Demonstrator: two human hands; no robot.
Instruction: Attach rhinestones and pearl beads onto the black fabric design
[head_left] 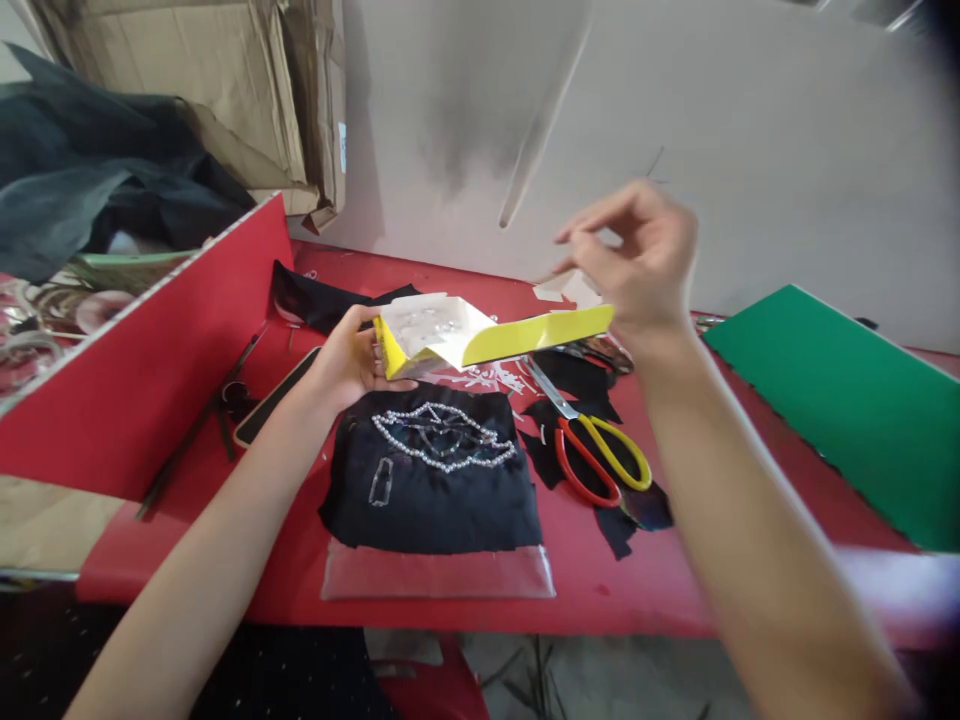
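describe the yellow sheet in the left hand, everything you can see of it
The sheet is a bent, paper-like strip, bright yellow on one face and white on the other, with small clear bits stuck on the white side. The left hand pinches its left end; the right end juts out level toward the right hand, above the black cloth.

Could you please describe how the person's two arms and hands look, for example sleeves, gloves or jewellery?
Both arms are bare from the hands down to the bottom edge of the picture, with no sleeves in view. The left hand and the right hand wear no gloves. No ring, watch or bracelet can be seen on either one. The right forearm is slightly blurred, so small details there cannot be told.
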